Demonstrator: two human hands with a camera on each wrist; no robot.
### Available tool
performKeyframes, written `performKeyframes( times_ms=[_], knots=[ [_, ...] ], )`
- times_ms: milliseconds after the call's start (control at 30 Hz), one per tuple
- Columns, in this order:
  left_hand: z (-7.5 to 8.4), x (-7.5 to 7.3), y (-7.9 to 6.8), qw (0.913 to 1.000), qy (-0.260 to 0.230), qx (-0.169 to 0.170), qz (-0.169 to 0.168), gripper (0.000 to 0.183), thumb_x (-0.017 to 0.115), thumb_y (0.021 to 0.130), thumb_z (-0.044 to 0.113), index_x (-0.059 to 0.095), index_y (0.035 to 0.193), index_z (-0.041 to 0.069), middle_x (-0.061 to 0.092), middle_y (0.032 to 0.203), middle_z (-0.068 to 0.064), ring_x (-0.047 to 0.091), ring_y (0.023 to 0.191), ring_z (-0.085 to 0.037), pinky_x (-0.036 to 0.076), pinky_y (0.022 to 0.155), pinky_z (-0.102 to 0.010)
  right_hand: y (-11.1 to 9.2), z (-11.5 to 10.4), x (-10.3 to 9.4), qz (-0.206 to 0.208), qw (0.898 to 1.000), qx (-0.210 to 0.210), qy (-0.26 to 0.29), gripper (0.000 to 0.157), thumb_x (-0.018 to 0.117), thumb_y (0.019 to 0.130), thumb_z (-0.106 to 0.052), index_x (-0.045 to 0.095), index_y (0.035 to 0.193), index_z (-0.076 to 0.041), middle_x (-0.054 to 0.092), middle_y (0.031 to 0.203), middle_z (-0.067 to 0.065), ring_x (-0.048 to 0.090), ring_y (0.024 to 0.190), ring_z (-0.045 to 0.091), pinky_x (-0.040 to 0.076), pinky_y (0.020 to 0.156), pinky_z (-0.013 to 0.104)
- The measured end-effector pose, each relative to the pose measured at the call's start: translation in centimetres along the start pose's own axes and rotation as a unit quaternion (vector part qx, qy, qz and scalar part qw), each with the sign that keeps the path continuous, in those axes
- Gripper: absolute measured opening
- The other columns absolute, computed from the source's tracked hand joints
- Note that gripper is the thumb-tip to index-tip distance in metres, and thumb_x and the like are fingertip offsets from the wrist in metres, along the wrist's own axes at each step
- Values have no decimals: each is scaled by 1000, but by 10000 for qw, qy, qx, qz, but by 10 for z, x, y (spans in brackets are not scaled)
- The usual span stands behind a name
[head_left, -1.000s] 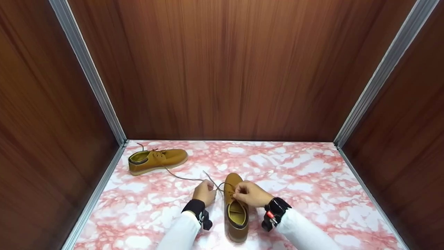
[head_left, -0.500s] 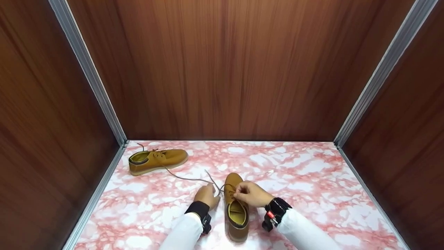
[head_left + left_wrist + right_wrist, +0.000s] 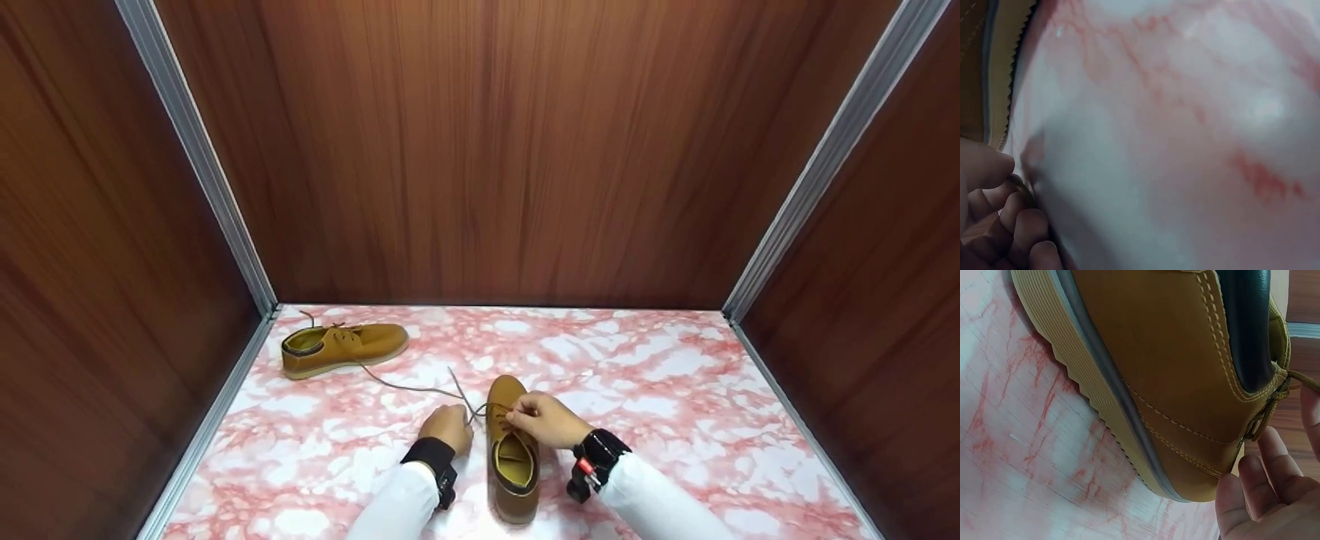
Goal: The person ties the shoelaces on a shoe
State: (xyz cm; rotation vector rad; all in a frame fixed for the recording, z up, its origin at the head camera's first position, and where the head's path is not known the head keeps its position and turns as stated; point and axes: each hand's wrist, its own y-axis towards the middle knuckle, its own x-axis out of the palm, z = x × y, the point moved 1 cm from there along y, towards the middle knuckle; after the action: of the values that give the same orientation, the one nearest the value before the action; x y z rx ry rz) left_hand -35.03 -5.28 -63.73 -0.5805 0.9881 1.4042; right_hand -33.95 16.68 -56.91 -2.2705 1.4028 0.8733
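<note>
A tan lace-up shoe [image 3: 517, 504] stands on the tabletop, toe pointing away. My left hand [image 3: 447, 427], beside its left side, pinches a brown shoelace [image 3: 1023, 190] between thumb and curled fingers in the left wrist view. Over the shoe's eyelets, my right hand [image 3: 553, 421] pinches the lace [image 3: 1302, 379] near the knotted part; its other fingers lie against the shoe's upper in the right wrist view. Between the hands the laces cross and form a small loop, while one thin lace end [image 3: 457, 381] points away from me.
A second tan shoe [image 3: 367, 343] lies at the far left, toe to the right. From it a long lace [image 3: 405, 388] trails toward my left hand. Wooden panels [image 3: 480, 150] with metal posts [image 3: 217, 180] enclose the pink-and-white marbled tabletop [image 3: 637, 360].
My left hand let its fingers reach forward, then drew back slightly and curled them round the lace. The right hand has hardly moved. The crossing laces shifted a little to the right.
</note>
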Motion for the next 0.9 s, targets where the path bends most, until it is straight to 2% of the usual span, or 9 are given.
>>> performKeyframes(
  times_ms=[200, 400, 500, 633, 800, 900],
  knots=[
    [-3, -14, -2, 9989, -409, -193, -78, 21, 69, 76, 2, 53, 67, 13, 55, 63, -1, 52, 61, -21, 41, 57, -35, 0, 0, 0, 299, 9993, -45, -200, 24, 67, 99, -19, 65, 79, -7, 60, 91, 0, 51, 83, 7, 42, 75, 22],
    [-1, -28, -2, 9972, -697, -214, -142, 12, 71, 79, 4, 60, 77, 10, 69, 76, -9, 59, 69, -25, 47, 64, -38, 1, -1, 0, 341, 9992, 184, -78, 15, 66, 96, -17, 65, 84, -8, 59, 89, 0, 52, 81, 9, 43, 72, 22],
    [2, -34, -2, 9969, -760, -142, -157, 15, 76, 86, 10, 63, 79, 8, 72, 81, -11, 62, 72, -25, 50, 67, -38, 2, -1, 0, 284, 9992, 262, 47, 22, 67, 99, -22, 63, 83, -7, 57, 84, -3, 52, 77, 9, 44, 68, 22],
    [9, -42, -3, 9952, -926, -129, -292, 23, 80, 91, 20, 63, 80, 8, 71, 78, -8, 60, 70, -20, 48, 67, -35, 3, -1, 0, 204, 9993, 305, 99, 33, 65, 103, -31, 62, 80, -7, 53, 77, -6, 49, 70, 7, 42, 62, 22],
    [17, -53, -4, 9906, -1228, -247, -550, 24, 75, 96, 23, 59, 84, 10, 71, 65, -4, 59, 60, -13, 43, 60, -29, 5, 0, 0, 237, 9990, 372, 75, 37, 63, 105, -34, 59, 76, -10, 52, 75, -7, 49, 68, 6, 42, 61, 21],
    [19, -58, -5, 9899, -1274, -213, -577, 23, 71, 99, 24, 59, 85, 11, 71, 63, -2, 58, 57, -11, 42, 57, -27, 5, 1, -1, 285, 9986, 431, 78, 37, 63, 104, -33, 59, 75, -11, 52, 76, -7, 49, 68, 7, 42, 61, 21]
  ],
)
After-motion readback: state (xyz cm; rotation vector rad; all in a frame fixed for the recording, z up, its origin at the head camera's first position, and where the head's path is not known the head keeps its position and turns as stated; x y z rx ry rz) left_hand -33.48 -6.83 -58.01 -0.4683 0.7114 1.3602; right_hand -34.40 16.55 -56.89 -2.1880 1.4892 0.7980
